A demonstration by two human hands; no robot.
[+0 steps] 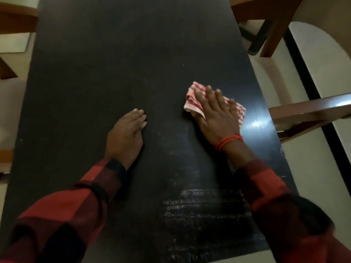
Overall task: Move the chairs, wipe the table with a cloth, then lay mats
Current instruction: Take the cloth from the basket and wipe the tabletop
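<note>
A long black table [117, 59] fills the middle of the view. My right hand [216, 112] lies flat with straight fingers on a folded red-and-white checked cloth [193, 97], pressing it onto the table's right side. My left hand [126, 133] rests palm down on the bare tabletop to the left of the cloth, fingers straight and together, holding nothing. A brown wooden chair [311, 112] stands off the table's right edge, and another [269, 18] at the far right. No mats are in view.
A third wooden chair [17, 18] shows at the far left, beside the table's left edge. Pale tiled floor [313, 164] with a dark stripe runs along the right. Streaky wet marks [201, 211] shine on the near part of the tabletop.
</note>
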